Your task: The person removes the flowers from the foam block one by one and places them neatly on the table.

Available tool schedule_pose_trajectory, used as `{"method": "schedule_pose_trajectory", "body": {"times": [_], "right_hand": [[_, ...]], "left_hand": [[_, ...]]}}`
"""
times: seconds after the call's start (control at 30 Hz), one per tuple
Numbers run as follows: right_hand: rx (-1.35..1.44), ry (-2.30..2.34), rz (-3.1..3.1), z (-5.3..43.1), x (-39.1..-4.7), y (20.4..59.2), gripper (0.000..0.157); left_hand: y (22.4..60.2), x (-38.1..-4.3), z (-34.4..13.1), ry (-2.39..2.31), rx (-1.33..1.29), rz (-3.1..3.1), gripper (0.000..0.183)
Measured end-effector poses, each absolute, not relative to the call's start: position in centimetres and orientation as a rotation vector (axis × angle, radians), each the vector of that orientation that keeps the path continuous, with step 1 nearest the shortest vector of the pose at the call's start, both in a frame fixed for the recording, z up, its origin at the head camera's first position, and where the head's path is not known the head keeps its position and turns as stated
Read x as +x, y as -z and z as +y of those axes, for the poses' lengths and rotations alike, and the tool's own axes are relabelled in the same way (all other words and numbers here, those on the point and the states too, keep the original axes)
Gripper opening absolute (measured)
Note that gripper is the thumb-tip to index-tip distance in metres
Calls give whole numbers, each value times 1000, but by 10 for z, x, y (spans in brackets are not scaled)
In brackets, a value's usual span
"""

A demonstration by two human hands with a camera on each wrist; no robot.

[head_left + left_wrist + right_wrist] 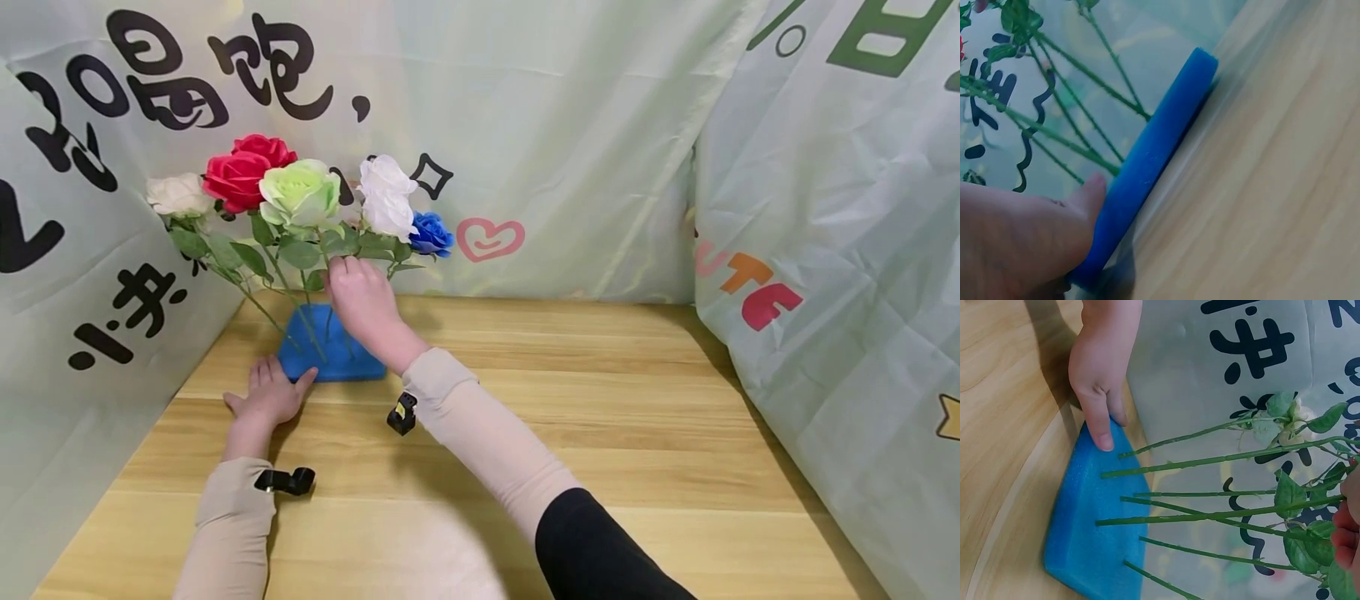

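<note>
A blue foam block (352, 367) lies on the table, with several green artificial rose stems (1222, 515) standing in it. My left hand (270, 396) is at the block's left corner, fingers extended; its thumb (1102, 428) presses the top near the edge. Above the block, my right hand (363, 300) has curled fingers (1346, 540) pinching a rose stem high up, by the leaves. The blooms include a light green rose (300, 193), a red rose (238, 179), a cream one (178, 196), a white one (387, 196) and a blue one (432, 234).
Behind the flowers hangs a pale printed curtain (570, 150) with dark characters and a pink heart. Another curtain (825, 192) borders the right side. The wooden table (600, 400) extends to the right and front. Each forearm wears a small black camera (285, 481).
</note>
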State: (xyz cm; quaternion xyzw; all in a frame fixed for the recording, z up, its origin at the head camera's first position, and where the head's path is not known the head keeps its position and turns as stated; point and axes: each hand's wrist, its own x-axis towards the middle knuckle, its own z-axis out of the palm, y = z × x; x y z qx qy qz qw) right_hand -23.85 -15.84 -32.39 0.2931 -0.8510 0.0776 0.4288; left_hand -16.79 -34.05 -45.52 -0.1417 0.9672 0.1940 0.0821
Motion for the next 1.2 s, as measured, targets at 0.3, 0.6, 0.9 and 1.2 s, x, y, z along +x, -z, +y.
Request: {"method": "schedule_pose_trajectory", "body": {"times": [0.3, 0.6, 0.9, 1.2], "right_hand": [[756, -204, -2134, -159, -238, 325, 20], [762, -203, -2122, -161, -238, 323, 20], [756, -205, -2140, -160, -238, 319, 21], [736, -231, -2184, -160, -241, 320, 19]], "left_hand": [[459, -171, -335, -600, -513, 2914, 109], [458, -171, -335, -596, -526, 2913, 108], [452, -170, -333, -599, -555, 2897, 109], [453, -172, -333, -619, -560, 2876, 109]]}}
